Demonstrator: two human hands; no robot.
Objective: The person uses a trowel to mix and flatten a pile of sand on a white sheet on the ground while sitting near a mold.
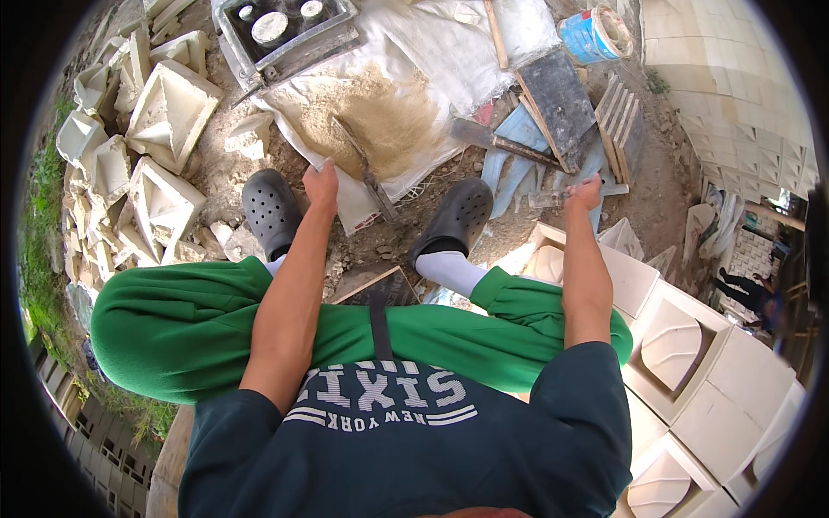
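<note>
My left hand (321, 184) reaches down to the edge of a white woven sack sheet (432, 60) spread on the ground, fingers closed on its rim beside a pile of sand (380, 116). A trowel (367, 168) lies in the sand just right of that hand. My right hand (584, 193) is stretched forward and closed around a clear plastic bottle (544, 199) held above the dirt. I sit in green trousers, black perforated clogs (269, 211) planted on the ground.
White plaster moulds (168, 112) are heaped at the left. A metal mould frame (285, 34) stands at the top. A blue bucket (591, 34), dark boards (561, 104) and a slatted piece lie upper right. Stacked white cast blocks (708, 363) fill the right. A person stands far right.
</note>
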